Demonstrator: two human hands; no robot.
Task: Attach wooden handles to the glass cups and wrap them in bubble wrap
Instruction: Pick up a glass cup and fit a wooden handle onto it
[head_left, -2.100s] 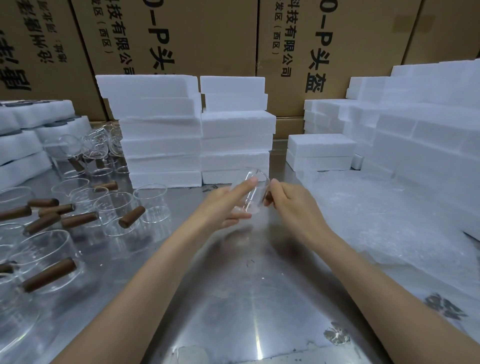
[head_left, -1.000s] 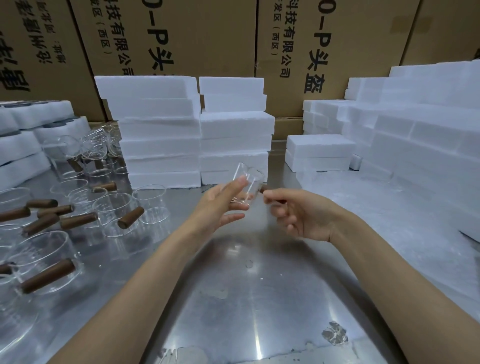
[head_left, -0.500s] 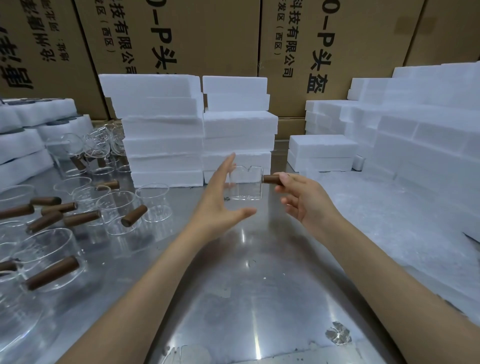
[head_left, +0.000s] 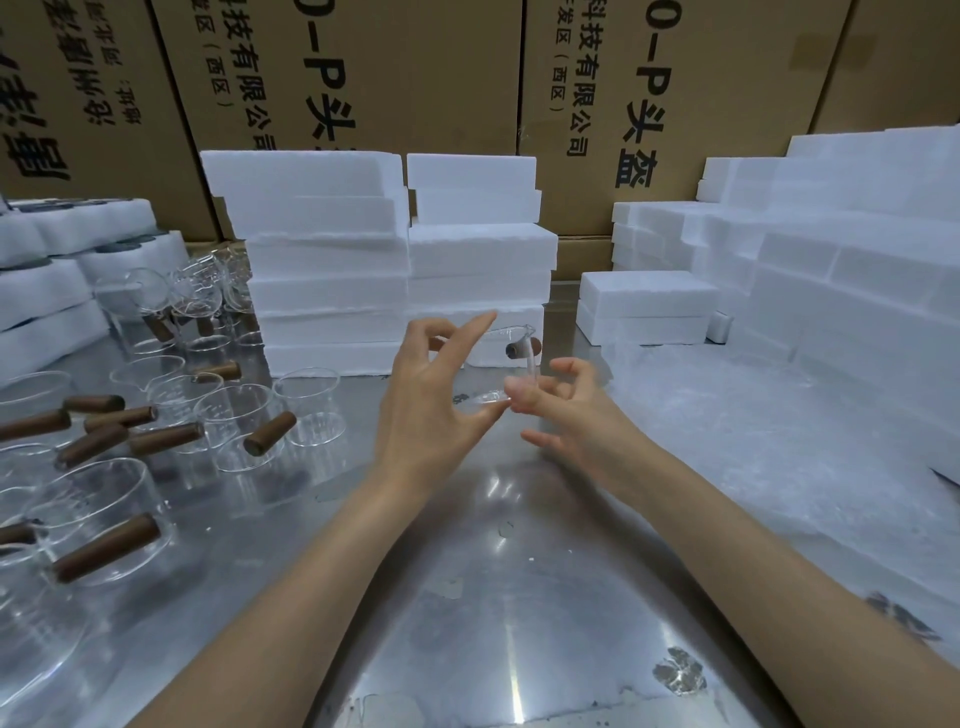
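Far left: white foam trays (head_left: 49, 291) are stacked at the table edge; what they hold cannot be made out. In front of them, a group of glass cups (head_left: 228, 415) stands on the metal table (head_left: 467, 597), most already fitted with a brown wooden handle (head_left: 106, 546) projecting sideways. The cups appear empty. Further back, more cups (head_left: 171, 306) are crowded together, some tilted against each other.

Centre, rear: two stacks of white foam blocks (head_left: 395, 265) stand side by side before printed cardboard boxes (head_left: 363, 93).

Centre, foreground: both hands are raised above the table with one glass cup (head_left: 511, 358) between them, lying on its side, its short wooden handle (head_left: 517, 347) visible through the glass. The left hand (head_left: 428, 405) is spread, fingers mostly straight, thumb tip touching the cup's lower edge and the index finger extended over its top. The right hand (head_left: 566, 410) has its fingers curled, fingertips pinching the cup's right-hand edge. The cup is empty.

Right: a sheet of bubble wrap (head_left: 753, 441) lies flat on the table, and behind it rises a stepped pile of foam blocks (head_left: 831, 249)
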